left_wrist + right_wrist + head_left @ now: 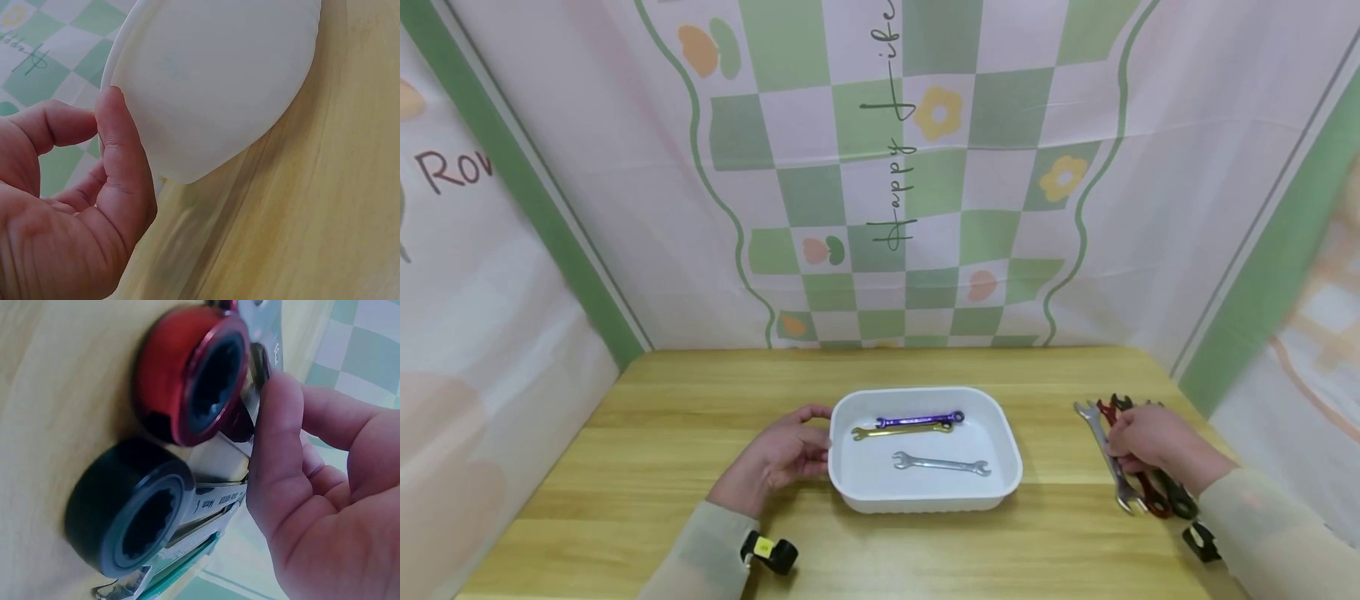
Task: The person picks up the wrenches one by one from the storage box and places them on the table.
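My left hand (790, 450) is at the left end of a white tray (925, 503), holding its rim with thumb and fingers; in the left wrist view the fingertips lie right at the tray wall (219, 81). Inside the tray are a purple wrench (917, 421), a gold wrench (898, 432) and a silver open-end wrench (942, 463). At the right, my right hand (1153, 437) pinches a larger silver wrench (1105, 446) from above. Beside it lie a red wrench (169, 375) and a dark ring-ended wrench (119, 506), partly hidden under the hand.
More wrenches lie under the right hand, their shafts (212, 500) overlapping in the right wrist view. The wooden table (700, 392) ends at a checked fabric backdrop (880, 283). Fabric walls stand at both sides. A black wrist camera (771, 552) sits by the left sleeve.
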